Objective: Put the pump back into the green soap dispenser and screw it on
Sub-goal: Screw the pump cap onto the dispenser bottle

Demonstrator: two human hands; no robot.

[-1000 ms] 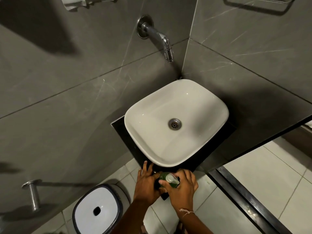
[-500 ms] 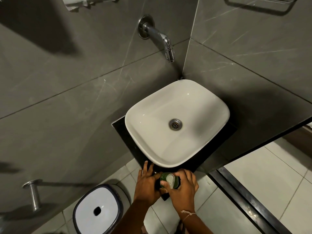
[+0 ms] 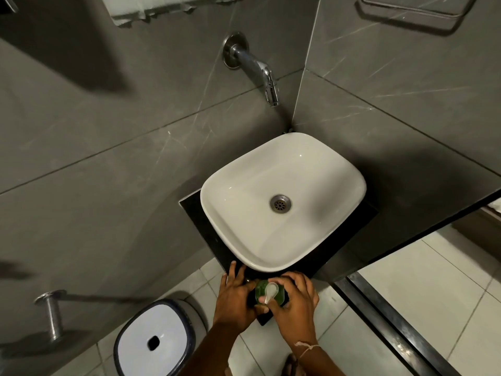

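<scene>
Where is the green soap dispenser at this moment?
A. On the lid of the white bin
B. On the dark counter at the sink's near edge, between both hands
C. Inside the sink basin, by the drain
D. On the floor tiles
B: the green soap dispenser stands on the dark counter just in front of the sink, with the left hand and right hand on either side.

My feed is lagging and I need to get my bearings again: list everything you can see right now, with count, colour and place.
soap dispenser: one, green, on the near corner of the dark counter, between both hands
pump: one, white, on top of the dispenser
basin: one, white, on the counter in the wall corner
drain: one, metal, basin centre
counter: one, black, under the basin
tap: one, chrome, on the wall above the basin
bin: one, white lid with dark rim, on the floor at lower left
wall peg: one, metal, low on the left wall
left hand: one, against the dispenser's left side
right hand: one, wrapped around the pump, thread band at the wrist
</scene>
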